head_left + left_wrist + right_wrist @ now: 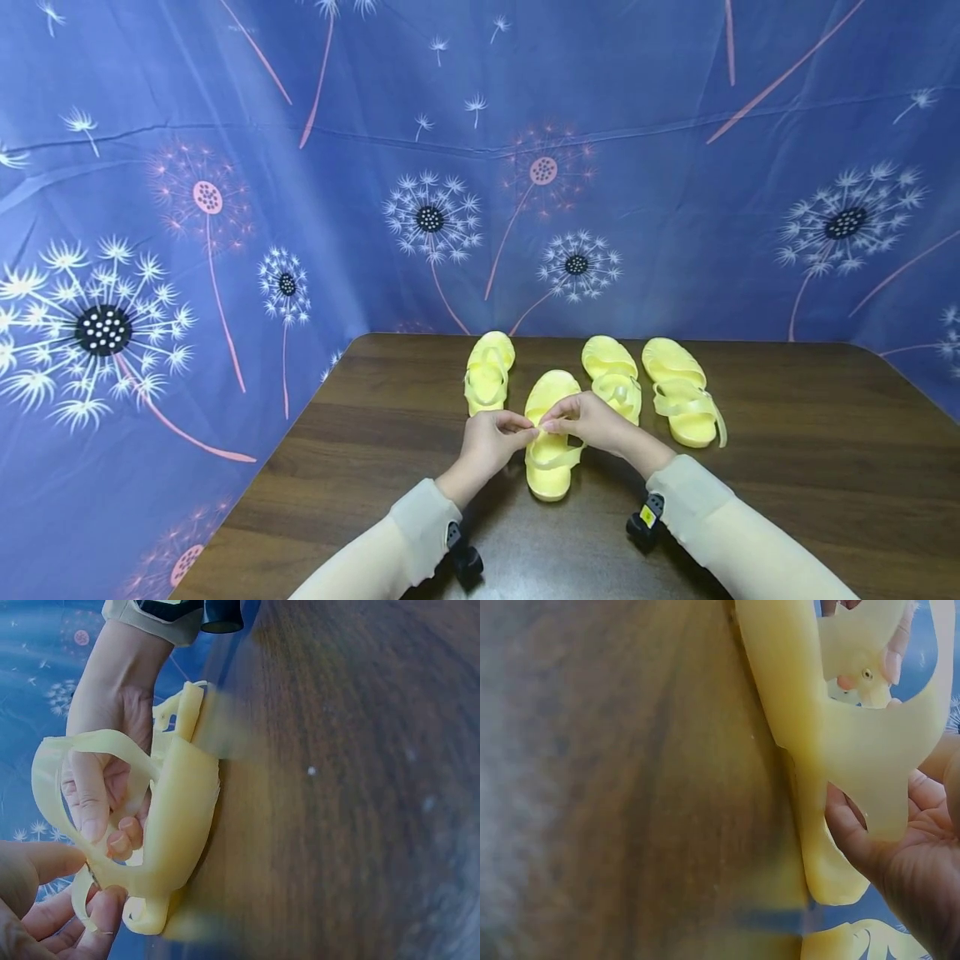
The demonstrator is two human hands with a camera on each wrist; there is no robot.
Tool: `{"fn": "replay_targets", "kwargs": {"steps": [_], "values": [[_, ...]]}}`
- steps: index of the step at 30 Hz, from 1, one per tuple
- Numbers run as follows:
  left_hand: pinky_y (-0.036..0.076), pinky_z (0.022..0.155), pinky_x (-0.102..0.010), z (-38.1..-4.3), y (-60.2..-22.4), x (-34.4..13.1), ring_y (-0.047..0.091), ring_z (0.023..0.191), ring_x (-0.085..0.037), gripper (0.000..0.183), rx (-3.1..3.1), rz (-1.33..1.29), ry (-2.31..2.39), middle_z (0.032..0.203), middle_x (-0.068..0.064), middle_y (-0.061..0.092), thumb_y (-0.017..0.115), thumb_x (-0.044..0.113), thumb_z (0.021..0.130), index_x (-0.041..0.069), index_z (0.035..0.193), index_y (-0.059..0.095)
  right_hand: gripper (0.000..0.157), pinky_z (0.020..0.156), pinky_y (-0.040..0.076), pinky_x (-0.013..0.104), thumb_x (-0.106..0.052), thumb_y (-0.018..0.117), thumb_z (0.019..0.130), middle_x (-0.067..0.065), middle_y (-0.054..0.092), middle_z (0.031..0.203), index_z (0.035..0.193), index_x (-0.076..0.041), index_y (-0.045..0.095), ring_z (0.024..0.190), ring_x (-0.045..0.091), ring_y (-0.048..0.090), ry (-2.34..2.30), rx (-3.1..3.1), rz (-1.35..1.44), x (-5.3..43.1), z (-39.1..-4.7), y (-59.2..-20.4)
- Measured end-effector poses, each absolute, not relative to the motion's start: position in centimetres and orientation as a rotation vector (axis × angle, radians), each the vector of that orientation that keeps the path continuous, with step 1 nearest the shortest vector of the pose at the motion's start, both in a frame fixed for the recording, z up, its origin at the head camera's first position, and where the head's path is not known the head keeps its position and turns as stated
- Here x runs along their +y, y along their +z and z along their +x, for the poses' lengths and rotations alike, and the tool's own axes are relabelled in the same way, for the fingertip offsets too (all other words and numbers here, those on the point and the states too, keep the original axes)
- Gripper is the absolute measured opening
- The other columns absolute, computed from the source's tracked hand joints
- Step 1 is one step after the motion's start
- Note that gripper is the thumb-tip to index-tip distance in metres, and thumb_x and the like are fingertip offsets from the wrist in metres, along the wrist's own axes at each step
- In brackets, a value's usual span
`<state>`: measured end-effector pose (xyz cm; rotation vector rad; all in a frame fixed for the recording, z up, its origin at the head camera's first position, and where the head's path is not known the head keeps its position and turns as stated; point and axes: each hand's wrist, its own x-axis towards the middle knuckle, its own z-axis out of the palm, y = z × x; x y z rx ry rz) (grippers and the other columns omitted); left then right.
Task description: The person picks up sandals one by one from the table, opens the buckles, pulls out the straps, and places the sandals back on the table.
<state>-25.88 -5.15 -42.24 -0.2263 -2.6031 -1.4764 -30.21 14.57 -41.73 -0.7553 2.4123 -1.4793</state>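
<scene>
A yellow sandal (pixel 549 485) lies on the table between my two hands, its toe pointing away. My left hand (pixel 491 440) pinches the sandal's strap at its left side; in the left wrist view, thumb and fingers hold the strap end (pixel 84 900) by a small metal fastening. From the other side, my right hand (pixel 596 423) brings thumb and fingertips to the same strap, meeting the left fingertips over the sandal. A metal stud (pixel 867 673) shows on the strap in the right wrist view. The wide ankle strap (pixel 49 776) loops up above the sole.
Another yellow sandal (pixel 489 367) stands behind my left hand. Two more, a nearer sandal (pixel 609 358) and a farther-right sandal (pixel 678 383), stand behind and right of my right hand. All are on a dark wooden table (pixel 810 467) in front of a blue dandelion-print cloth (pixel 660 250).
</scene>
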Motion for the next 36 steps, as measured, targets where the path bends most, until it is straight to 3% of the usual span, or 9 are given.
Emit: {"fn": "replay_targets", "kwargs": {"steps": [11, 16, 27, 36], "values": [[0.052, 0.056, -0.020, -25.6, -42.4, -5.3, 0.068, 0.062, -0.010, 0.010, -2.522, -0.117, -1.628, 0.073, -0.005, 0.074, 0.078, 0.016, 0.081, 0.007, 0.084, 0.077, 0.016, 0.074, 0.052, 0.026, -0.018, 0.072, 0.088, 0.007, 0.073, 0.092, 0.091, -0.002, 0.073, 0.088, 0.011, 0.062, -1.413, 2.506, -0.748, 14.3, -30.1, -42.2], [0.052, 0.058, -0.019, -25.6, -42.4, -5.2, 0.067, 0.062, -0.008, 0.010, -2.515, -0.132, -1.645, 0.074, -0.005, 0.074, 0.078, 0.016, 0.080, 0.007, 0.085, 0.077, 0.020, 0.078, 0.053, 0.028, -0.022, 0.071, 0.088, 0.007, 0.073, 0.097, 0.095, -0.003, 0.073, 0.091, 0.011, 0.062, -1.456, 2.487, -0.688, 14.7, -30.0, -42.2], [0.052, 0.057, -0.019, -25.2, -42.7, -5.0, 0.068, 0.062, -0.008, 0.012, -2.481, -0.114, -1.658, 0.074, -0.006, 0.074, 0.079, 0.016, 0.079, 0.006, 0.084, 0.077, 0.030, 0.082, 0.053, 0.030, -0.027, 0.071, 0.089, 0.010, 0.072, 0.105, 0.102, 0.000, 0.071, 0.096, 0.012, 0.063, -1.555, 2.400, -0.655, 15.2, -29.9, -42.9], [0.052, 0.056, -0.019, -25.2, -42.9, -5.1, 0.069, 0.061, -0.012, 0.011, -2.453, -0.066, -1.678, 0.073, -0.008, 0.073, 0.078, 0.015, 0.080, 0.004, 0.083, 0.076, 0.030, 0.081, 0.055, 0.028, -0.019, 0.068, 0.091, 0.013, 0.071, 0.103, 0.105, 0.008, 0.068, 0.089, 0.009, 0.063, -1.613, 2.338, -0.619, 15.4, -30.0, -42.7]]}}
